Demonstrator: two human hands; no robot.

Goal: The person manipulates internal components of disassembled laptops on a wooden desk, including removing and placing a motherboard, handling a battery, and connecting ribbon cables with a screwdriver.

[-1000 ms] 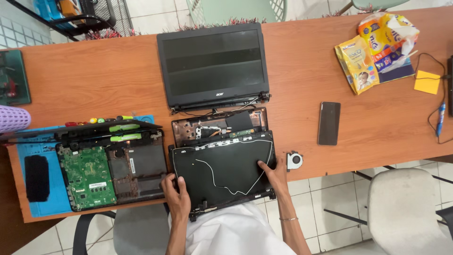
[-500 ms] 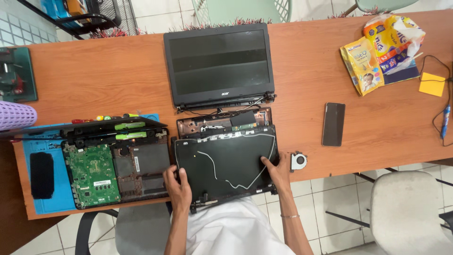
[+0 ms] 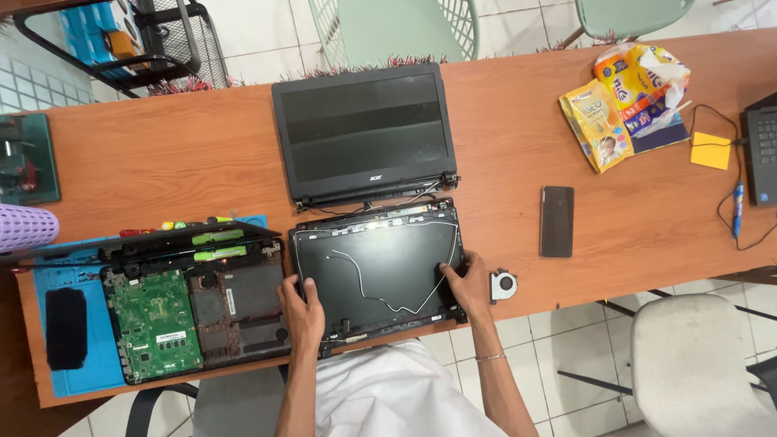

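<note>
Black laptop lid panel has slid up the counter to meet the detached screen, left hand and right hand gripping its side edges, covering the chassis beneath.

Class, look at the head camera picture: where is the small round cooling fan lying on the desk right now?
The cooling fan lies near the wooden desk's front edge, just right of the right hand, below the black phone.

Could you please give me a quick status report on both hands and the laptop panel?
Left hand grips black lid panel at its left edge. Right hand presses its right edge. Panel flat on table; white cable lies across it.
</note>
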